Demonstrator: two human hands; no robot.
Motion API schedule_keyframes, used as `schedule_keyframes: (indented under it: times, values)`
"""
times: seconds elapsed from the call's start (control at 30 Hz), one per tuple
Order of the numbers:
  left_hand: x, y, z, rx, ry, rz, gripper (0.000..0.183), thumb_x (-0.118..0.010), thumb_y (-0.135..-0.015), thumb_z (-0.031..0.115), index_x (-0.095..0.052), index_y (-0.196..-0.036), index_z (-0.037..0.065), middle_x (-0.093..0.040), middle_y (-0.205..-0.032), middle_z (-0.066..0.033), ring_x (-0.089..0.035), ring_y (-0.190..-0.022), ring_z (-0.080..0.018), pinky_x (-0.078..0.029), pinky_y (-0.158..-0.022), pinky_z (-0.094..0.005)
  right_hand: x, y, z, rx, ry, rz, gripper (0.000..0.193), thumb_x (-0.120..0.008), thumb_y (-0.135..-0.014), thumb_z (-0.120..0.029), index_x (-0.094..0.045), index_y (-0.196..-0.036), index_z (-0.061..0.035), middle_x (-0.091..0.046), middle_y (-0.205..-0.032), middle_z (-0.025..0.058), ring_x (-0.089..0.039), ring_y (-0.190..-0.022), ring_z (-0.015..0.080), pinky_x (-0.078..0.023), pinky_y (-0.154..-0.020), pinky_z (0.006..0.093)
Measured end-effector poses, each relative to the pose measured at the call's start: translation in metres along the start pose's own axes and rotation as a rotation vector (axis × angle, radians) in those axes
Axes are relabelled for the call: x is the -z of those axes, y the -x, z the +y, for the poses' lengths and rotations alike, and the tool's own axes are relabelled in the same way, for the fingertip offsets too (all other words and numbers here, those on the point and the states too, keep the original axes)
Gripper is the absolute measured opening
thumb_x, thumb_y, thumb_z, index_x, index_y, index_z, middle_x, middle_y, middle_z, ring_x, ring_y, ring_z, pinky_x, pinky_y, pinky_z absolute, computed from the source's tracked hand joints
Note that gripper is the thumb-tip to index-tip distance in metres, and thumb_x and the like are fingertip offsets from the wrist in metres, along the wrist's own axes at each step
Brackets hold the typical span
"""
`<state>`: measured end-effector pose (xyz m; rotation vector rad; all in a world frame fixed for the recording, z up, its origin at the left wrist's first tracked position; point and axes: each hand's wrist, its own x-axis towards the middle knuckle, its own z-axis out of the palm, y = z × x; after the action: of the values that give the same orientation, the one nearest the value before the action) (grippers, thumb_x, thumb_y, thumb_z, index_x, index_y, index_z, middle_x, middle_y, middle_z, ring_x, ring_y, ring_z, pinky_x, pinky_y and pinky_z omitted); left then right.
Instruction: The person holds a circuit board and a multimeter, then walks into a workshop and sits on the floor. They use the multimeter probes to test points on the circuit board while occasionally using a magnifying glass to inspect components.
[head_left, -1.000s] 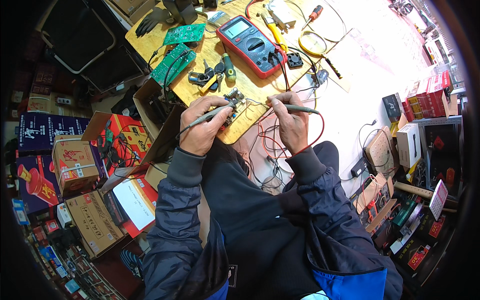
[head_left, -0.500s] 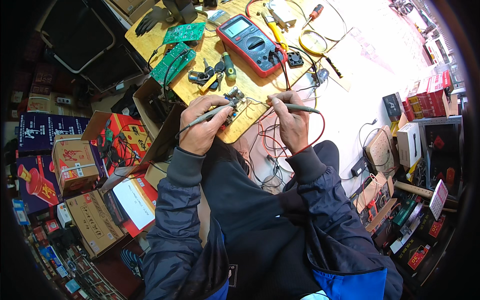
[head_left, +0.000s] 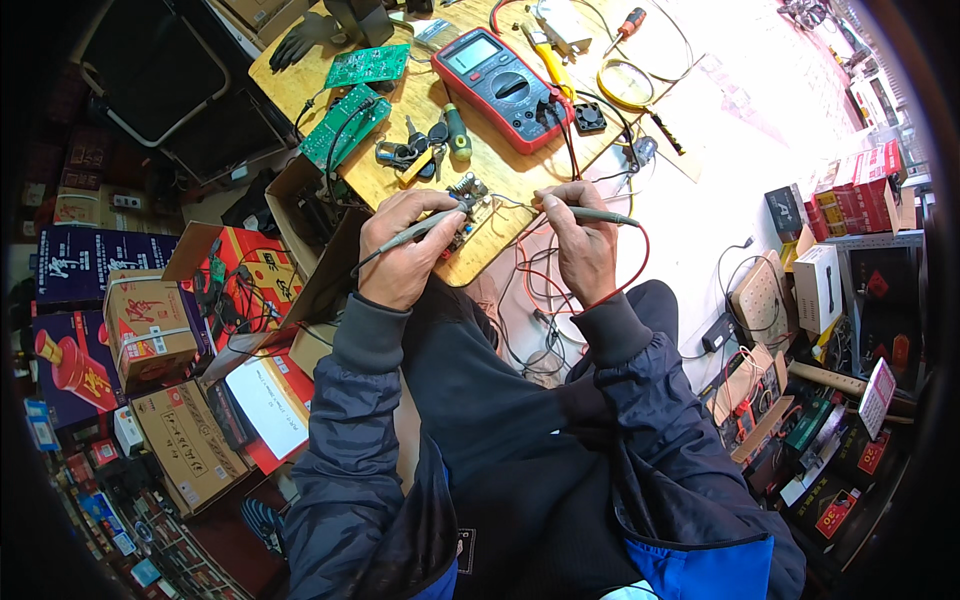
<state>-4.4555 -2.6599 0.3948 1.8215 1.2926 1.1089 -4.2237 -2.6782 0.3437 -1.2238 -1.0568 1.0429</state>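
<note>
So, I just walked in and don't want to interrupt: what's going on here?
A person's left hand grips one grey probe at a small circuit board by the edge of a wooden table. The right hand holds a second grey probe to the board's right. Whether either tip touches anything is too small to tell. A red meter lies beyond.

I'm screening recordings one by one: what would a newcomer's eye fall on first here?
Probably the red-rimmed multimeter on the wooden table, at the top centre. Below it, the left hand holds a grey probe by a small circuit board, while the right hand holds a red-leaded probe. Two green boards lie left of the meter.
</note>
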Motion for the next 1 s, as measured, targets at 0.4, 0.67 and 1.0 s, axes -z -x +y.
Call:
schedule_keyframes:
  times: [0.4, 0.67, 1.0]
  values:
    - [-0.0004, 0.0017, -0.0018, 0.044, 0.005, 0.003, 0.013, -0.081, -0.092, 0.010, -0.078, -0.102, 0.003, -0.077, -0.097, -0.0121, -0.071, -0.092, -0.0275, -0.054, -0.087, -0.0375, 0.0036, 0.0008, -0.0021, -0.054, 0.038, -0.037, 0.022, -0.066, -0.109, -0.019, -0.066, -0.114, 0.0026, -0.074, -0.105, 0.0100, -0.068, -0.101, 0.0150, -0.053, -0.093, 0.0288]
    - [0.0003, 0.0000, -0.0015, 0.027, -0.004, -0.008, 0.013, -0.082, -0.091, 0.011, -0.079, -0.101, 0.002, -0.077, -0.097, -0.0128, -0.071, -0.093, -0.0298, -0.053, -0.089, -0.0390, 0.0033, 0.0003, 0.0002, -0.056, 0.034, -0.040, 0.022, -0.066, -0.109, -0.019, -0.066, -0.114, 0.0024, -0.074, -0.105, 0.0101, -0.069, -0.103, 0.0151, -0.053, -0.094, 0.0295]
    - [0.0012, -0.0011, -0.0024, -0.001, -0.032, -0.014, 0.014, -0.081, -0.092, 0.012, -0.079, -0.101, 0.002, -0.078, -0.099, -0.0128, -0.071, -0.095, -0.0298, -0.053, -0.092, -0.0392, 0.0028, 0.0010, 0.0045, -0.028, -0.014, -0.019, 0.020, -0.066, -0.108, -0.017, -0.067, -0.113, 0.0021, -0.073, -0.103, 0.0088, -0.066, -0.099, 0.0143, -0.052, -0.091, 0.0296]
